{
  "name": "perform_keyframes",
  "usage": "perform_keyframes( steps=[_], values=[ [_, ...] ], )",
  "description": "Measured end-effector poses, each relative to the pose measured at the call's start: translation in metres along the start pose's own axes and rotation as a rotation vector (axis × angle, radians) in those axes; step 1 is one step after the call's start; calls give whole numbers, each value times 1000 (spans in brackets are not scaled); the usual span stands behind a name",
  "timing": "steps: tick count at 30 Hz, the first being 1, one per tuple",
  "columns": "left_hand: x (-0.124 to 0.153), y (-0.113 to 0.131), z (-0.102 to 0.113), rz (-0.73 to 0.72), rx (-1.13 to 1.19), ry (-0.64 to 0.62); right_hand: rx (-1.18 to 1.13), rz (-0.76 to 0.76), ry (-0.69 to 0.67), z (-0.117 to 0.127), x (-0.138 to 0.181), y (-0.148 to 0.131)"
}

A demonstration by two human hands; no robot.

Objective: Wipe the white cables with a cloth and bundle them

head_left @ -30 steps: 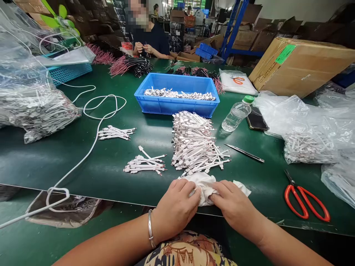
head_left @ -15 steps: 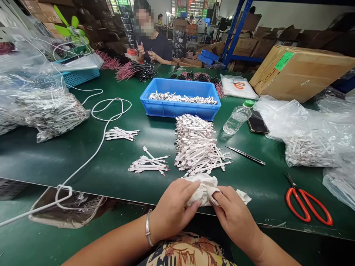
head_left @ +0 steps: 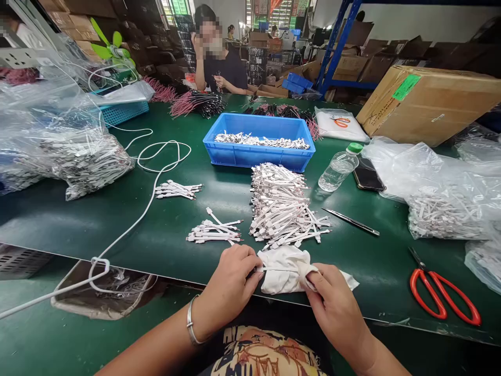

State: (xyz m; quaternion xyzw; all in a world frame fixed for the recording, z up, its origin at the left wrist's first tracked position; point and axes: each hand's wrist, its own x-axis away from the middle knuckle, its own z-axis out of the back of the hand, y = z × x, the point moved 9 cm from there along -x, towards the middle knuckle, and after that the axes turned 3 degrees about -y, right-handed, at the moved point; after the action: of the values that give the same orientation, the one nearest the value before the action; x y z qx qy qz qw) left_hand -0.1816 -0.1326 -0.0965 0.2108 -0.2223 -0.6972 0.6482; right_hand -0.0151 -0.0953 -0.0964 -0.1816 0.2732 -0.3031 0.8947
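Observation:
At the table's front edge, my left hand (head_left: 235, 274) pinches the connector end of a short white cable (head_left: 278, 269). The cable stretches rightward across a crumpled white cloth (head_left: 282, 284). My right hand (head_left: 334, 295) is closed on the cloth, whose folds hide the cable's other end. Just beyond the cloth lies a large pile of short white cables (head_left: 278, 201). To its left are a small loose group of cables (head_left: 214, 231) and, farther back, another small bundle (head_left: 178, 189).
A blue bin (head_left: 258, 158) with white cables stands behind the pile. To the right are a water bottle (head_left: 340, 169), a phone (head_left: 368, 175), tweezers (head_left: 352, 222), and red-handled scissors (head_left: 444, 295). A long white cord (head_left: 143, 206) crosses the left side. A co-worker (head_left: 225, 68) sits opposite.
My left hand has moved left off the cloth, exposing the white cable drawn out between the hands. The co-worker has raised one hand to the head. The view has shifted slightly.

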Motion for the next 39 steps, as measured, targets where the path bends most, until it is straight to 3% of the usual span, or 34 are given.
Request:
perform_keyframes(
  steps=[6, 9, 12, 15, 20, 25, 28, 32, 34, 39],
  values=[
    [-1, -4, -3, 8, 4, 22, 50, 142, -176, -26, -29, -34],
    [-1, -3, -3, -2, -8, 11, 116, 169, -271, -43, -37, -37],
    [-2, 1, -4, -23, -77, -14, 160, 226, -295, -42, -38, -36],
    [-2, 5, -7, -68, -202, -36, 141, 224, -232, -25, -34, -29],
    [-4, 12, -12, -191, -379, -71, 25, 63, -21, 11, -23, -3],
    [-11, 17, 6, -197, -133, -55, -66, -60, 86, 24, -12, 13],
    [-20, 20, 9, -125, 103, -129, -53, -79, 168, 35, -7, 14],
    [-30, 23, -3, -102, 77, -241, 44, -66, 230, 45, -1, 15],
    [-31, 21, -5, -108, 4, -223, 68, -77, 207, 44, 1, 21],
    [-21, 18, 6, -83, -20, -37, 148, -87, 177, 43, -1, 23]
  ],
)
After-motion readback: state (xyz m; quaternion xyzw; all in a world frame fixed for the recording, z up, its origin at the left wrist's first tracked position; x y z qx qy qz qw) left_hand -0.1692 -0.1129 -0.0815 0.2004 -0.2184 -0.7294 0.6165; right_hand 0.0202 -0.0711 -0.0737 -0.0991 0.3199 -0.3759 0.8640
